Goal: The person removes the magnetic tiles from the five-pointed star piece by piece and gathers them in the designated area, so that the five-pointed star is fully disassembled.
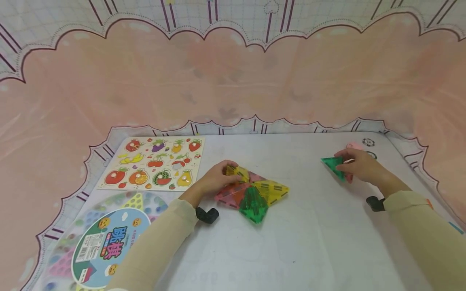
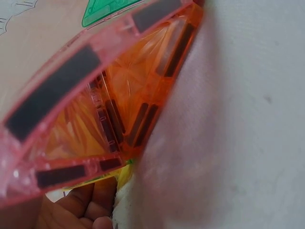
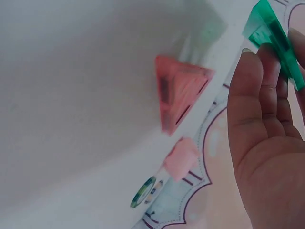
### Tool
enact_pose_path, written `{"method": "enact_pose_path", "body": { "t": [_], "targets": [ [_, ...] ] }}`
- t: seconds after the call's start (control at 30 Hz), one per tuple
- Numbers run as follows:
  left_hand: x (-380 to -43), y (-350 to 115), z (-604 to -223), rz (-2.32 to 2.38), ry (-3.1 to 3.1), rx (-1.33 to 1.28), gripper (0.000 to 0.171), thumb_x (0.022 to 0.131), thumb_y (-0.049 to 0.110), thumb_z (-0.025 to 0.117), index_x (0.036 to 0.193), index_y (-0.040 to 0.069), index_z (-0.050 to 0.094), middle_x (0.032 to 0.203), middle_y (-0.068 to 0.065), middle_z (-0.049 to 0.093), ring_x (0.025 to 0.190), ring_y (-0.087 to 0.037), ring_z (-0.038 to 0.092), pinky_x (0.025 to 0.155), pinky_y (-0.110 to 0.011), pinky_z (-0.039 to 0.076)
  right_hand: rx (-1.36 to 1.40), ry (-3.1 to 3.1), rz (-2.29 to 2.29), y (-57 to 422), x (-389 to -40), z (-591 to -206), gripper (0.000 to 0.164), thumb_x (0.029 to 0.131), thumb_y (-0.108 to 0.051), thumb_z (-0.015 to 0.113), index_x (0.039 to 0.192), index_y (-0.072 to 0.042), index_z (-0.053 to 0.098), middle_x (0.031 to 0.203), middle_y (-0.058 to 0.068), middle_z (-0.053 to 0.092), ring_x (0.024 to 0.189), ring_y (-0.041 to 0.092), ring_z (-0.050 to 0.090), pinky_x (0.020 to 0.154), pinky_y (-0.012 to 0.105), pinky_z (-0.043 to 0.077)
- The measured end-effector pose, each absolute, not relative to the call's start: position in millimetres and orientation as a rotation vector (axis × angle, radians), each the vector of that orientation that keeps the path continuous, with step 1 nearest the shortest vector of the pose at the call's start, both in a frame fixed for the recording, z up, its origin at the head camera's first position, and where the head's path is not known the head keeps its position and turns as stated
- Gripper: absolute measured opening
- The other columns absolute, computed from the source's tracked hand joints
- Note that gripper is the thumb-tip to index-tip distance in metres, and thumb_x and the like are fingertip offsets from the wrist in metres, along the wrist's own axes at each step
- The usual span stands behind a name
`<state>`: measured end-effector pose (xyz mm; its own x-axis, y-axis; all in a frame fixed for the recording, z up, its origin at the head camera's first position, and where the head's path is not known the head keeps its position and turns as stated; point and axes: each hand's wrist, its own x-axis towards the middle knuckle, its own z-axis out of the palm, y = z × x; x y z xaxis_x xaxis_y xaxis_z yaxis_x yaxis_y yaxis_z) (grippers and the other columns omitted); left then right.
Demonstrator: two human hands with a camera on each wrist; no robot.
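Several see-through triangular magnetic tiles, in yellow, red, orange and green, form a star-like build [image 1: 251,190] at the middle of the table. My left hand [image 1: 212,180] grips a yellow tile [image 1: 236,173] at its left side. Close up in the left wrist view are red-pink tile frames and an orange tile [image 2: 136,71], with the fingers curled beneath. Off to the right, my right hand [image 1: 364,166] pinches a green triangular tile [image 1: 333,165] between thumb and fingers. In the right wrist view, a red triangular tile [image 3: 181,93] lies on the table below that hand.
A fruit peg puzzle board [image 1: 153,163] lies at the back left. Nearer, a round board game package [image 1: 109,242] is partly under the left sleeve. A pink object [image 3: 183,157] sits at the right edge. Patterned fabric [image 1: 233,72] rises behind the table.
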<state>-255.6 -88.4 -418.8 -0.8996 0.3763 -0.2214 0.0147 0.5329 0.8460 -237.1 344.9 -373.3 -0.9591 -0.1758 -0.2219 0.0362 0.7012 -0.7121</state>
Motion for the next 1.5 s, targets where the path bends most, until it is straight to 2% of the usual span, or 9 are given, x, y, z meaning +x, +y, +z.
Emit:
{"method": "enact_pose_path", "body": {
  "t": [0.17, 0.27, 0.4, 0.53, 0.63, 0.9, 1.2, 1.33, 1.5],
  "targets": [
    [-255, -88, -418, 1.313, 2.410, 0.318, 0.044, 0.076, 0.045, 0.067, 0.114, 0.029, 0.050, 0.116, 0.002, 0.048, 0.105, -0.019, 0.043, 0.091, -0.039, 0.034, -0.093, 2.668, -1.042, 345, -238, -377, 0.043, 0.086, -0.019, 0.060, 0.123, -0.004, 0.045, 0.111, 0.018, 0.045, 0.064, 0.028, 0.055, 0.055, 0.034, 0.045],
    [-256, -88, -418, 1.313, 2.410, 0.310, 0.044, 0.076, 0.045, 0.067, 0.113, 0.029, 0.050, 0.116, 0.002, 0.048, 0.105, -0.019, 0.043, 0.090, -0.039, 0.034, -0.054, 2.676, -0.978, 339, -238, -380, 0.042, 0.085, -0.020, 0.060, 0.123, -0.007, 0.046, 0.111, 0.017, 0.045, 0.073, 0.027, 0.053, 0.054, 0.032, 0.045],
    [-256, -88, -419, 1.312, 2.403, 0.310, 0.044, 0.076, 0.044, 0.067, 0.113, 0.029, 0.050, 0.116, 0.002, 0.048, 0.105, -0.019, 0.042, 0.090, -0.038, 0.034, -0.071, 2.701, -0.908, 329, -237, -385, 0.042, 0.084, -0.022, 0.061, 0.123, -0.009, 0.048, 0.112, 0.015, 0.047, 0.091, 0.028, 0.047, 0.064, 0.033, 0.046],
    [-255, -88, -418, 1.316, 2.398, 0.317, 0.044, 0.076, 0.044, 0.067, 0.114, 0.028, 0.050, 0.116, 0.001, 0.048, 0.105, -0.020, 0.042, 0.089, -0.038, 0.035, -0.109, 2.736, -0.879, 322, -236, -390, 0.042, 0.085, -0.022, 0.060, 0.123, -0.009, 0.048, 0.112, 0.013, 0.050, 0.099, 0.029, 0.045, 0.076, 0.037, 0.045],
    [-254, -87, -417, 1.313, 2.393, 0.320, 0.045, 0.075, 0.045, 0.067, 0.114, 0.028, 0.050, 0.116, 0.001, 0.048, 0.104, -0.020, 0.043, 0.088, -0.037, 0.036, -0.113, 2.738, -0.882, 320, -236, -394, 0.043, 0.084, -0.022, 0.061, 0.123, -0.010, 0.048, 0.112, 0.014, 0.051, 0.099, 0.029, 0.046, 0.076, 0.039, 0.044],
    [-255, -86, -419, 1.305, 2.398, 0.321, 0.045, 0.076, 0.045, 0.067, 0.114, 0.029, 0.050, 0.114, 0.002, 0.050, 0.103, -0.018, 0.044, 0.089, -0.037, 0.035, -0.104, 2.724, -0.802, 315, -242, -400, 0.053, 0.081, -0.028, 0.065, 0.127, -0.011, 0.045, 0.116, 0.025, 0.047, 0.098, 0.035, 0.047, 0.071, 0.040, 0.046],
    [-256, -85, -419, 1.314, 2.406, 0.325, 0.043, 0.076, 0.044, 0.067, 0.113, 0.029, 0.050, 0.113, 0.002, 0.050, 0.103, -0.019, 0.044, 0.091, -0.037, 0.034, -0.107, 2.722, -0.771, 315, -248, -397, 0.052, 0.083, -0.024, 0.063, 0.129, -0.008, 0.043, 0.117, 0.025, 0.046, 0.097, 0.035, 0.046, 0.071, 0.041, 0.046],
    [-255, -85, -419, 1.313, 2.406, 0.325, 0.044, 0.076, 0.045, 0.067, 0.113, 0.029, 0.050, 0.115, 0.002, 0.049, 0.105, -0.019, 0.043, 0.091, -0.038, 0.033, -0.057, 2.702, -0.801, 314, -248, -394, 0.057, 0.083, -0.028, 0.063, 0.132, -0.010, 0.040, 0.123, 0.026, 0.042, 0.103, 0.038, 0.045, 0.071, 0.041, 0.047],
    [-254, -88, -418, 1.305, 2.408, 0.313, 0.047, 0.074, 0.048, 0.067, 0.114, 0.030, 0.050, 0.117, 0.002, 0.048, 0.106, -0.019, 0.042, 0.093, -0.039, 0.032, -0.150, 2.730, -0.892, 302, -239, -385, 0.057, 0.081, -0.032, 0.065, 0.129, -0.011, 0.044, 0.118, 0.019, 0.049, 0.102, 0.033, 0.047, 0.072, 0.039, 0.045]
  ]
}}
